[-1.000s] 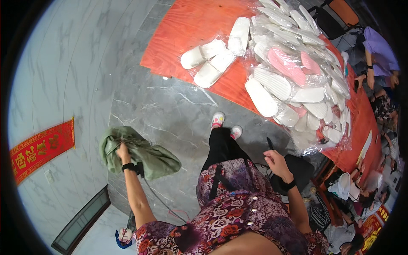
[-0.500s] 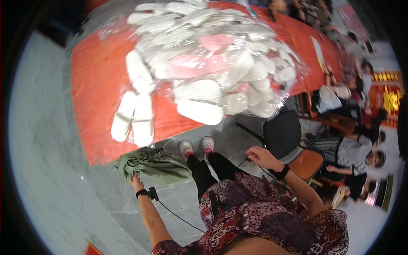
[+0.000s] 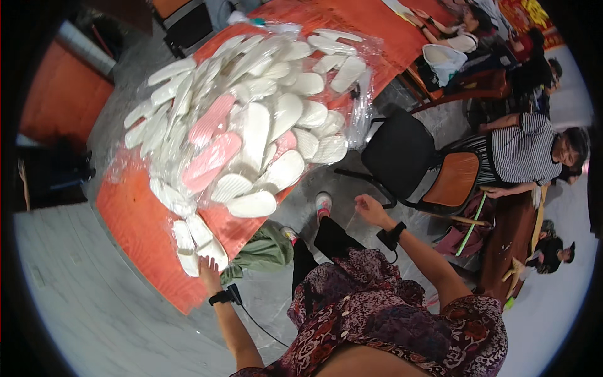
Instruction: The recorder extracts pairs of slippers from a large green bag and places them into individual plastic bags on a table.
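My left hand (image 3: 209,274) reaches to the table's near edge, fingers stretched out over the end of a pair of white slippers (image 3: 184,244). Whether it touches them I cannot tell; nothing is gripped in it. Out over the floor, beside the black chair, my right hand (image 3: 373,211) hangs empty with loosely bent fingers. Beyond my hands, a large heap of white slippers (image 3: 255,129) in clear plastic wrapping covers much of the red table (image 3: 141,220). Two pink slippers, one of them a pink slipper (image 3: 212,161) near the front, lie among the white ones.
A green cloth (image 3: 260,254) sits low beside the table, near my feet. On the right stand a black chair (image 3: 399,147) and an orange-seated chair (image 3: 456,179). A person in a striped top (image 3: 524,151) is beyond them; other people sit farther back.
My view has turned, so the table appears rotated. My left hand has gone from beside the green cloth to the white slippers at the table edge. My right hand stays off the table.
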The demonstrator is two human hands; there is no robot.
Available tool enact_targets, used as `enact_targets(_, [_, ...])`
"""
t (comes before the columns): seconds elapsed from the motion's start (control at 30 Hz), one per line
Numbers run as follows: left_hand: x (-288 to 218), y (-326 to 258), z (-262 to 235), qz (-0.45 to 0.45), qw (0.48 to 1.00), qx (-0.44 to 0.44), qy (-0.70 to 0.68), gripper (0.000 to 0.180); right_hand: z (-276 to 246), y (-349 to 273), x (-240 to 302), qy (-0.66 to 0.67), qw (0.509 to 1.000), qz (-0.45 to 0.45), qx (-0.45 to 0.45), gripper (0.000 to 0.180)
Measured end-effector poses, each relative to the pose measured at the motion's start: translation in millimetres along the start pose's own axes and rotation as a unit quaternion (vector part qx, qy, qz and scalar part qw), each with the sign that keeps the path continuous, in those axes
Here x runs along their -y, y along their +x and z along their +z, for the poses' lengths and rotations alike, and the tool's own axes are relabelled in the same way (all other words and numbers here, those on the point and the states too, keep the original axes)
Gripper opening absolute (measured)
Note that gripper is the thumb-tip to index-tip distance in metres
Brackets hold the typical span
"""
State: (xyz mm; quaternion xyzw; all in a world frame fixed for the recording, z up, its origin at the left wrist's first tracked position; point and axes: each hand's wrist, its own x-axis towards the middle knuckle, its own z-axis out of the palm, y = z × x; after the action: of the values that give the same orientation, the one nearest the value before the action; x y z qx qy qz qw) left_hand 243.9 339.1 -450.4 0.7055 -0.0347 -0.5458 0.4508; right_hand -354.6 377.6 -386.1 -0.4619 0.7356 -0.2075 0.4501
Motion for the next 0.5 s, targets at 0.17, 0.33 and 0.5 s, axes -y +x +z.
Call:
enact_targets(0.17, [27,-15,24,-0.024,0.999,0.020,0.004,0.065,-9,82,-51,-0.006,0.992,0.080,-0.093,0.041])
enact_targets(0.33, [75,-70,163,-0.195,0.970,-0.124,-0.077,0.073,-58,166,-121,0.051,0.967,0.223,-0.111,0.065])
enact_targets(0.5, [73,-108,215,-0.303,0.941,-0.088,-0.122,0.068,-62,240,-146,0.122,0.924,0.335,-0.140,0.080])
